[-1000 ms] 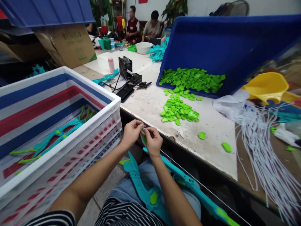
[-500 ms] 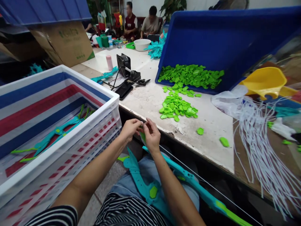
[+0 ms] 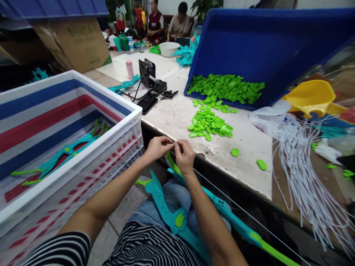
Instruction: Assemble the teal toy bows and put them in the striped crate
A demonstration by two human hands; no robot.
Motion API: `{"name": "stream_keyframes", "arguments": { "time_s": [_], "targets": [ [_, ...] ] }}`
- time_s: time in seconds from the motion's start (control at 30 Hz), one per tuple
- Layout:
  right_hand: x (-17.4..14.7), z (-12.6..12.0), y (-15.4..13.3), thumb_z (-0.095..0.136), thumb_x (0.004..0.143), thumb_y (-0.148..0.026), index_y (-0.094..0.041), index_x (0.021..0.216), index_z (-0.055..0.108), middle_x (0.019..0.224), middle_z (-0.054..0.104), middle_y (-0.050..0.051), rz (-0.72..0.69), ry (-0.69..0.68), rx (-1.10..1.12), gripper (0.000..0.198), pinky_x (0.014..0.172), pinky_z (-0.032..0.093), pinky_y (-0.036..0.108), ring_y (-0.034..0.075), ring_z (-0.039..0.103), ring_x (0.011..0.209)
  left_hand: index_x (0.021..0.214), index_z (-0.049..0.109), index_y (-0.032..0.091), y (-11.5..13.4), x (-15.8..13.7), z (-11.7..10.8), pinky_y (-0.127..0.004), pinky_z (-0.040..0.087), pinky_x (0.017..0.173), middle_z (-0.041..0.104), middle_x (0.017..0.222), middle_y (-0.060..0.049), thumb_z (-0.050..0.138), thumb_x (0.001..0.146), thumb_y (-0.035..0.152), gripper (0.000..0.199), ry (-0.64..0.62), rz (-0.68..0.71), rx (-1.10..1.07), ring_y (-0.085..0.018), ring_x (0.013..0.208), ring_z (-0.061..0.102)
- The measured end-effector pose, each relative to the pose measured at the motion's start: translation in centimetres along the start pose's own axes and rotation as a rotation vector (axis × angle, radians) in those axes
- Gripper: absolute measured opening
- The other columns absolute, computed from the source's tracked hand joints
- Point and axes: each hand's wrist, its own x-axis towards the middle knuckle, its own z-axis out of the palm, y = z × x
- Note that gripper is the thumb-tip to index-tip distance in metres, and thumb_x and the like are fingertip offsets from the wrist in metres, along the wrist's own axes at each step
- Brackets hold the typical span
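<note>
My left hand and my right hand meet fingertip to fingertip at the table's front edge, both pinched closed. A thin white cord runs up from the lower right, passes behind my right wrist and leads to the pinch; its end is hidden by my fingers. Across my lap lies a turquoise plastic toy bow with lime-green tips and a green hexagonal piece at its middle. One green tip rises just below my hands.
At left stands a white crate with more turquoise bows. Green pieces lie heaped before a tilted blue bin. A small black fan is beyond. White cords hang at right. Two people sit at the back.
My hands have shifted slightly right, and their fingertips are pressed closer together. The green bow tip beneath them shows more. The whole view has moved a little.
</note>
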Motion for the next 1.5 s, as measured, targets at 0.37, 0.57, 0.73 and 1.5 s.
{"name": "stream_keyframes", "arguments": {
  "time_s": [0.37,0.57,0.73,1.5],
  "targets": [
    [-2.8,0.8,0.9,0.044,0.091,-0.022,-0.020,0.077,0.052,0.074,0.056,0.002,-0.051,0.069,-0.096,0.016,0.069,0.044,0.030,0.015,0.053,0.073,0.068,0.074,0.015,-1.7,-1.2,0.0,-0.025,0.044,0.065,0.066,0.067,-0.002,0.067,0.070,0.020,0.009,-0.018,0.022,0.108,-0.015,0.069,0.060],
    [-4.9,1.1,1.1,0.042,0.092,-0.021,-0.019,0.089,0.057,0.083,0.059,0.006,-0.080,0.142,-0.127,0.015,0.073,0.047,0.032,0.017,0.056,0.081,0.095,0.072,0.016,-4.5,-3.9,-1.6,-0.027,0.047,0.082,0.067,0.105,-0.008,0.063,0.076,0.020,0.021,0.081,0.228,0.156,-0.018,0.098,0.061],
    [-8.9,1.5,-0.9,0.044,0.090,-0.017,-0.020,0.108,0.059,0.096,0.062,0.010,-0.312,-0.267,-0.012,0.023,0.083,0.048,0.038,0.021,0.057,0.094,0.085,0.068,0.017,-11.2,-14.8,-5.7,-0.032,0.049,0.080,0.067,0.086,-0.005,0.059,0.082,0.029,0.015,0.187,0.085,0.463,-0.018,0.085,0.061],
    [-14.4,3.1,1.4,0.078,0.059,-0.028,-0.022,0.121,0.059,0.112,0.067,0.004,0.706,-0.921,0.794,0.066,0.097,0.044,0.037,0.021,0.058,0.108,0.060,0.055,0.014,-4.9,-19.8,-0.4,-0.025,0.037,0.054,0.048,0.055,0.002,0.071,0.065,0.037,0.029,-0.357,-0.621,-1.131,-0.007,0.048,0.040]
  ]
}}
